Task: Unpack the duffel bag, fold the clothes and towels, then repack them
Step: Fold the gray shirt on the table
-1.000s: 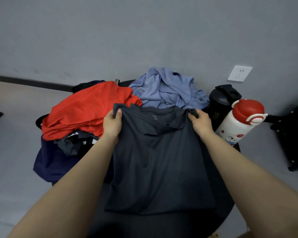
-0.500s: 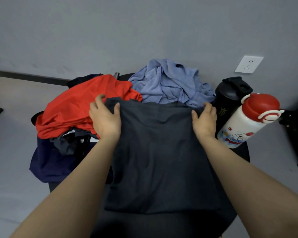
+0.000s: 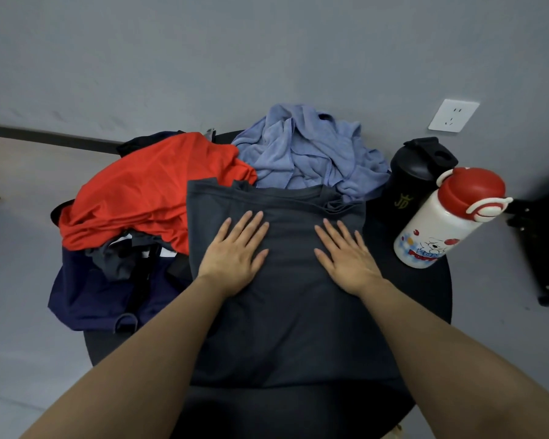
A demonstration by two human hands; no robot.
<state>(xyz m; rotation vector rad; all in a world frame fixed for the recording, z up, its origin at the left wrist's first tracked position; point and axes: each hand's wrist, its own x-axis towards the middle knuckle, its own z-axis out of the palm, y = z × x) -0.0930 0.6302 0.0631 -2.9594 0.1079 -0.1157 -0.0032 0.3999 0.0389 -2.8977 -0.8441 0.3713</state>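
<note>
Table (image 3: 431, 299): round and black. It holds the clothes, the bag and two bottles.
Gray shirt (image 3: 286, 312): lies flat in the middle of the table, in front of the person. Its far edge sits on the red shirt and the blue towel.
Red shirt (image 3: 152, 191): a messy heap at the back left, not folded yet.
Blue towel (image 3: 311, 150): bunched up at the back, just behind the gray shirt.
Duffel bag (image 3: 86, 299): dark blue, on the left edge of the table, with some clothes poking out.
White bottle (image 3: 444, 220): has a red lid and leans at the right. A black bottle (image 3: 415, 172) stands just behind it.
Left hand (image 3: 235, 251): flat on the gray shirt, fingers straight, holding nothing.
Right hand (image 3: 346, 255): flat on the gray shirt too, fingers straight, holding nothing.
Step now: it looks like the person is pressing the shirt smooth before folding it.
How to do it well: slide both hands out to the sides so the bumps go away. Press softly so the shirt does not slip. Keep it away from the bottles.
</note>
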